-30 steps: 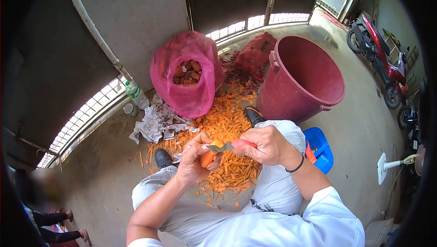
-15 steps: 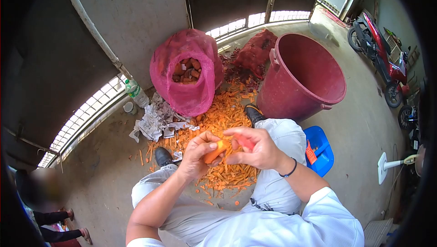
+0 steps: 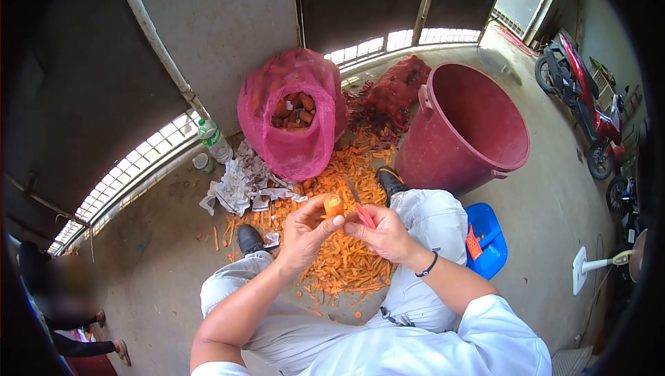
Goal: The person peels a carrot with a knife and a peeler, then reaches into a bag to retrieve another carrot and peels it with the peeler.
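Observation:
My left hand (image 3: pixel 302 239) is wrapped round a peeled carrot (image 3: pixel 334 205), whose blunt end points up. Close beside it, my right hand (image 3: pixel 388 239) grips a knife (image 3: pixel 365 217) by its red handle. The thin blade points up and away from me, next to the carrot without clearly touching it. Below both hands, a heap of orange peelings (image 3: pixel 350 265) covers the floor between my feet. Beyond the heap stands a pink mesh sack (image 3: pixel 315 158) with unpeeled carrots (image 3: pixel 296 110) showing in its mouth.
A large red bin (image 3: pixel 429 144) stands right of the sack, with a red net bag (image 3: pixel 397 92) behind. Crumpled paper (image 3: pixel 239 185) and a plastic bottle (image 3: pixel 215 142) lie left. A blue container (image 3: pixel 488 237) sits by my right knee. Another person's legs (image 3: pixel 80 341) show lower left.
The knife has turned so that its blade now points upward in plain sight. The carrot has tilted more upright in my left hand. The view has shifted slightly.

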A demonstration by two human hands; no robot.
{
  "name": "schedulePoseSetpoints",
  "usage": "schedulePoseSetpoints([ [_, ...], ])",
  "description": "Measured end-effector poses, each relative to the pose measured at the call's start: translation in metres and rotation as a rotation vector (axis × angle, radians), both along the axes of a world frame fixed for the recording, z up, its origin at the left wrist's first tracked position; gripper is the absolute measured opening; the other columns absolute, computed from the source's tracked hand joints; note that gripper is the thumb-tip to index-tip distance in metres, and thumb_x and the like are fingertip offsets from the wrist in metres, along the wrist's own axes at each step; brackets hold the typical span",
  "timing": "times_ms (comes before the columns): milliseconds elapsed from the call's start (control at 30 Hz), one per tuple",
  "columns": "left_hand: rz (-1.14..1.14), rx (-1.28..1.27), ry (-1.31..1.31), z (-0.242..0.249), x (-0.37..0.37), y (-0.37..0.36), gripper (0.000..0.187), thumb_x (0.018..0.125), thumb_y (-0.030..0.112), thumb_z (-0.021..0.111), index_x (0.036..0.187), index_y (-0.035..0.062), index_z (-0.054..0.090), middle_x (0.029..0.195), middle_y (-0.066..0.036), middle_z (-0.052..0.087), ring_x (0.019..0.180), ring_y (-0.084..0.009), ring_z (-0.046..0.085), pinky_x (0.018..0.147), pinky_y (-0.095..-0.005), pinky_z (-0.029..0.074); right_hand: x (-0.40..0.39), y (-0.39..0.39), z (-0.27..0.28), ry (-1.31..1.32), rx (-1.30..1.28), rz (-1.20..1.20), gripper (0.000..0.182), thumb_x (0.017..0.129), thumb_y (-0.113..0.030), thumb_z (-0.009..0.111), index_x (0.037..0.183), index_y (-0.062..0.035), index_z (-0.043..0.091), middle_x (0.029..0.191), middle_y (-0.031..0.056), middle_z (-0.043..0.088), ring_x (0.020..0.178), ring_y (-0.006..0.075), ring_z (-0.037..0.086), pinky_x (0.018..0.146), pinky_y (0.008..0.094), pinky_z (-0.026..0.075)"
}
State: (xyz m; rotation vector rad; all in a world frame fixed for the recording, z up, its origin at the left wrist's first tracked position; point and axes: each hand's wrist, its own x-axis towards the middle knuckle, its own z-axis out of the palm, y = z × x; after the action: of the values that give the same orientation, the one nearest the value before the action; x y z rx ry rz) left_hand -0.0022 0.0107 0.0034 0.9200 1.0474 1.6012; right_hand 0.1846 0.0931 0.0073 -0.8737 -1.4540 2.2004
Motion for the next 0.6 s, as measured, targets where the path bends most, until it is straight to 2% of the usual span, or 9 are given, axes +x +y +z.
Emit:
schedulePoseSetpoints([
  [33,0.002,-0.002,0.001,0.002,0.000,-0.001,0.043,0.098,0.014,0.075,0.137,0.0030,0.061,0.115,-0.007,0.072,0.092,-0.0138,0.070,0.077,-0.0284,0.058,0.000,0.004,-0.004,-0.027,0.325,-0.070,0.028,0.100,-0.028,0.073,0.113,-0.0030,0.070,0.082,-0.0010,0.064,0.059,0.0063,0.055,0.052,0.0242,0.043],
  [67,-0.033,-0.079,-0.077,0.004,-0.001,-0.003,0.045,0.098,0.017,0.075,0.138,0.0038,0.059,0.112,-0.007,0.070,0.086,-0.0129,0.066,0.070,-0.0276,0.055,0.003,0.009,-0.007,-0.055,0.648,-0.141,0.033,0.101,-0.034,0.072,0.108,-0.0022,0.071,0.076,-0.0021,0.062,0.064,0.0079,0.058,0.056,0.0281,0.045],
  [100,-0.068,-0.157,-0.156,0.006,-0.001,-0.003,0.047,0.098,0.019,0.075,0.139,0.0047,0.057,0.109,-0.006,0.068,0.079,-0.0121,0.062,0.062,-0.0268,0.053,0.008,0.014,0.012,-0.136,0.760,-0.131,0.039,0.100,-0.040,0.071,0.107,-0.0017,0.072,0.077,0.0053,0.065,0.069,0.0157,0.064,0.063,0.0336,0.049],
  [133,-0.071,-0.158,-0.156,0.005,-0.001,-0.003,0.047,0.098,0.019,0.075,0.139,0.0047,0.057,0.109,-0.006,0.068,0.079,-0.0121,0.062,0.062,-0.0268,0.053,0.010,0.019,0.027,-0.137,0.759,-0.134,0.039,0.100,-0.040,0.071,0.107,-0.0017,0.072,0.077,0.0053,0.065,0.069,0.0157,0.064,0.063,0.0336,0.049],
  [200,-0.073,-0.141,-0.161,-0.001,0.002,-0.005,0.043,0.102,0.026,0.070,0.137,0.0065,0.055,0.101,-0.004,0.065,0.077,-0.0114,0.059,0.057,-0.0252,0.047,0.012,0.027,0.048,-0.137,1.043,-0.084,0.039,0.099,-0.043,0.071,0.102,-0.0035,0.074,0.078,0.0126,0.066,0.070,0.0242,0.067,0.064,0.0360,0.051],
  [233,-0.079,-0.143,-0.160,-0.002,0.002,-0.006,0.043,0.102,0.026,0.070,0.137,0.0065,0.055,0.101,-0.004,0.065,0.077,-0.0114,0.059,0.057,-0.0252,0.047,0.013,0.027,0.053,-0.140,1.096,-0.061,0.038,0.098,-0.043,0.071,0.099,-0.0055,0.076,0.079,0.0145,0.068,0.071,0.0313,0.069,0.062,0.0390,0.052],
  [367,-0.120,-0.089,-0.129,-0.004,0.003,-0.009,0.036,0.105,0.027,0.065,0.133,0.0073,0.055,0.094,-0.001,0.060,0.071,-0.0084,0.053,0.053,-0.0213,0.037,0.015,0.024,0.072,-0.221,1.244,0.070,0.038,0.097,-0.041,0.072,0.097,-0.0032,0.075,0.076,0.0139,0.068,0.065,0.0313,0.068,0.057,0.0377,0.051],
  [400,-0.116,-0.066,-0.117,-0.002,0.004,-0.009,0.034,0.105,0.025,0.064,0.133,0.0072,0.055,0.093,-0.001,0.060,0.069,-0.0076,0.051,0.053,-0.0207,0.034,0.015,0.023,0.074,-0.271,1.247,0.117,0.037,0.097,-0.042,0.072,0.094,-0.0056,0.074,0.076,0.0132,0.069,0.065,0.0323,0.068,0.057,0.0407,0.052],
  [600,-0.042,-0.067,-0.159,0.003,0.010,-0.011,0.021,0.106,0.018,0.058,0.122,0.0038,0.056,0.082,0.000,0.058,0.063,-0.0050,0.046,0.054,-0.0211,0.036,0.012,0.013,0.080,-0.308,1.240,0.113,0.038,0.098,-0.045,0.069,0.088,-0.0086,0.072,0.073,0.0132,0.068,0.065,0.0341,0.069,0.056,0.0449,0.053],
])
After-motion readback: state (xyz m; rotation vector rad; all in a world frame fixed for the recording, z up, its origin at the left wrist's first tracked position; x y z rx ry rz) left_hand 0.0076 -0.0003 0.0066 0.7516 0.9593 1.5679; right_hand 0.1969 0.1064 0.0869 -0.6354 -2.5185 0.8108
